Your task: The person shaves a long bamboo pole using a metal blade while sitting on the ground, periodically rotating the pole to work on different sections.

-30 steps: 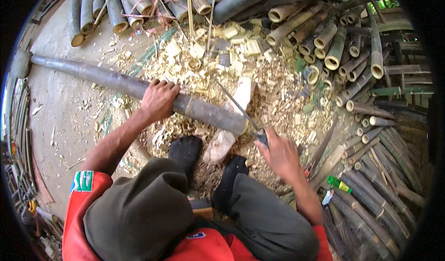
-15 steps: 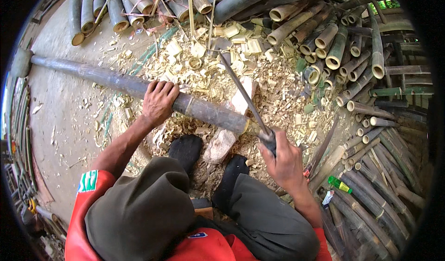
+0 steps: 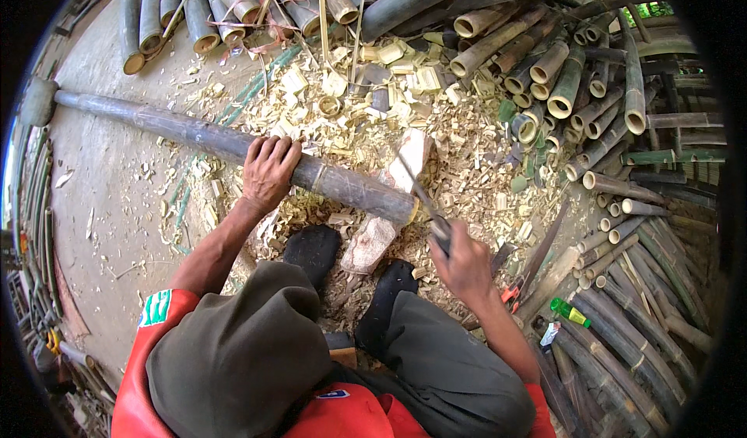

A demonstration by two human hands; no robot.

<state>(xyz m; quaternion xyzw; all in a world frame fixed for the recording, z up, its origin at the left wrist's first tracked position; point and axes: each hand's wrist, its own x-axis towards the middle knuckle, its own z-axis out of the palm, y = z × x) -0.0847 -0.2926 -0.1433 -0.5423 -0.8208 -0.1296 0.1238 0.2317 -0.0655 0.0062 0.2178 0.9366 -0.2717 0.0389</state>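
Observation:
A long dark bamboo pole (image 3: 194, 133) slants across from the far left to the middle, its cut end lying over a pale wooden block (image 3: 371, 245) between my feet. My left hand (image 3: 270, 172) is wrapped over the pole, a little way back from that end. In my right hand (image 3: 464, 261) is the handle of a machete (image 3: 420, 189). Its long narrow blade points away and up, just beside the pole's cut end, and looks foreshortened here. Whether the blade touches the bamboo I cannot tell.
Wood chips (image 3: 467, 158) cover the ground around the block. Cut bamboo lengths (image 3: 560, 88) are stacked along the right and back. More tubes (image 3: 206, 37) lie at the back left. A green bottle (image 3: 570, 311) sits on bamboo at the right, near an orange-handled tool (image 3: 510, 292).
The machete has tipped, its tip coming lower and nearer in the view. My right hand has turned slightly with it. My left hand keeps its hold on the bamboo pole.

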